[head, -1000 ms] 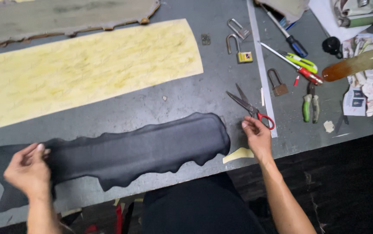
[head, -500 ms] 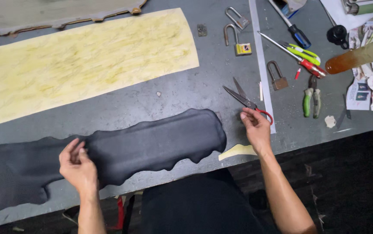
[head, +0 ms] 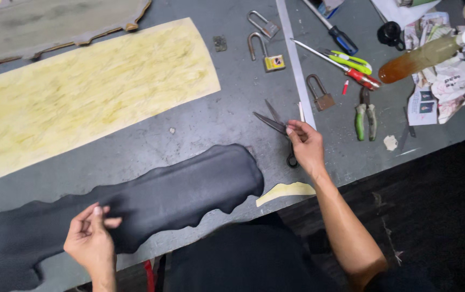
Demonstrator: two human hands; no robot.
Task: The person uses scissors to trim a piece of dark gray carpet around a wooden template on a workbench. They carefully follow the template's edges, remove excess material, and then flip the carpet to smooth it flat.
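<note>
A long black leather piece (head: 189, 186) with wavy edges lies flat along the near edge of the grey table (head: 232, 113). My left hand (head: 92, 240) is at its lower edge, left of the middle, fingers pinched on the leather. My right hand (head: 305, 143) lies over the handles of a pair of scissors (head: 273, 123) just right of the leather's rounded end and grips them. The blades point away to the upper left and are slightly apart. A small pale yellow scrap (head: 286, 190) lies at the table edge below the right hand.
A large yellow sheet (head: 81, 103) and a brownish hide (head: 54, 21) fill the far left. Right of a metal ruler (head: 294, 54) lie padlocks (head: 323, 98), screwdrivers (head: 351, 70), green pliers (head: 365, 114), an amber bottle (head: 421, 54) and papers (head: 448, 86).
My left hand has slid right along the black leather, from its far left end toward the middle. My right hand has moved up onto the scissors' handles.
</note>
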